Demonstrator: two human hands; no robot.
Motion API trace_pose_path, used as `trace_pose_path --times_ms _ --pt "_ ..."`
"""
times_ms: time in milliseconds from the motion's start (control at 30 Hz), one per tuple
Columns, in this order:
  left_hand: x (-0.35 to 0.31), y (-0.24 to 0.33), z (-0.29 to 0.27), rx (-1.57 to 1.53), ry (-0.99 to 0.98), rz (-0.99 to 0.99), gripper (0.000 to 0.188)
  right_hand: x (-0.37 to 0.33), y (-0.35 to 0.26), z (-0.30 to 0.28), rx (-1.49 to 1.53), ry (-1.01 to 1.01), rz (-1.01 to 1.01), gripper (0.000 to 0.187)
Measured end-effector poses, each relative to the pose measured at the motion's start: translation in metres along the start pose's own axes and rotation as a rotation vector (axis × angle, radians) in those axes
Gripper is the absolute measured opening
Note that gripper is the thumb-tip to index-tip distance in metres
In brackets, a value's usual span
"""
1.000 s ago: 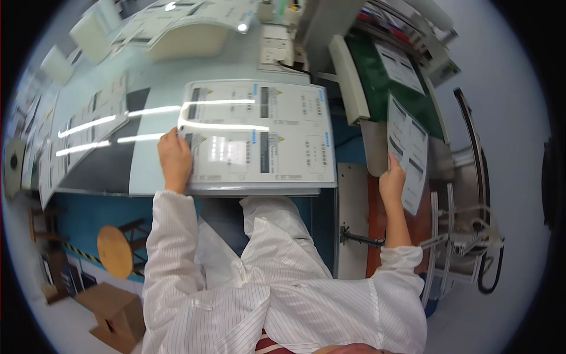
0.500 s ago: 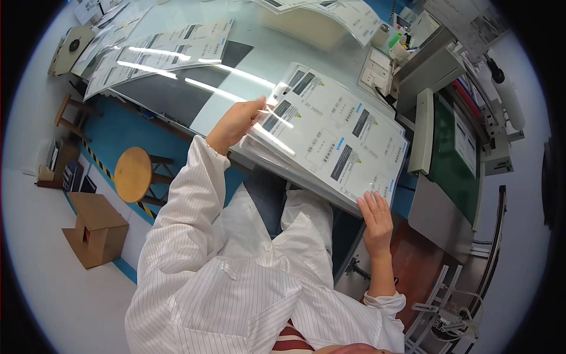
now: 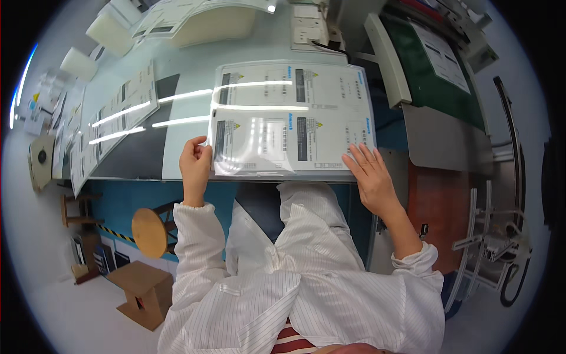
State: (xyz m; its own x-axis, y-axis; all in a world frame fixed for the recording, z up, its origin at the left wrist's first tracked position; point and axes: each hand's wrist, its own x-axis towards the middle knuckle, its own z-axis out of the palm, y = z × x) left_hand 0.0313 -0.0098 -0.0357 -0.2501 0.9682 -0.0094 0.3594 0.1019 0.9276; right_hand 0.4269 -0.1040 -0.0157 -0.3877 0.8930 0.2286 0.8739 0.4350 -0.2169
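Note:
A stack of printed clear plastic sheets lies on the glass-topped table, its front edge along the table's near edge. Black label blocks, small yellow triangles and blue print mark the top sheet, and ceiling light glares across it. My left hand is closed at the stack's left edge, fingers curled in; whether a sheet edge is pinched there is hidden. Flat and stretched out, the fingers of my right hand rest on the stack's front right corner.
More printed sheets lie at the left over a dark grey mat, overhanging the front edge. A sheet-covered white block stands at the back. To the right is a machine with a green bed. A wooden stool stands below left.
My view has swung to the right. The stack, tilted before, now lies square to the table edge. My left hand has moved from the stack's far left corner down its left side.

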Motion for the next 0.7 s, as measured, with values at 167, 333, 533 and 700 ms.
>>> trace_pose_path --times_ms 167,333,533,700 --pt "0.001 0.001 0.013 0.106 -0.02 0.093 0.023 -0.009 0.001 0.0 -0.018 -0.014 0.075 0.048" --pt "-0.001 0.001 0.014 0.221 -0.038 0.105 0.024 -0.011 0.004 -0.005 0.106 -0.061 0.083 0.046" --pt "0.011 -0.012 0.004 0.583 -0.138 0.192 0.034 -0.041 0.041 0.009 0.338 0.347 0.536 0.041" --pt "0.024 -0.001 0.017 0.566 -0.108 0.245 0.039 -0.044 0.027 0.018 0.836 0.416 0.783 0.045"
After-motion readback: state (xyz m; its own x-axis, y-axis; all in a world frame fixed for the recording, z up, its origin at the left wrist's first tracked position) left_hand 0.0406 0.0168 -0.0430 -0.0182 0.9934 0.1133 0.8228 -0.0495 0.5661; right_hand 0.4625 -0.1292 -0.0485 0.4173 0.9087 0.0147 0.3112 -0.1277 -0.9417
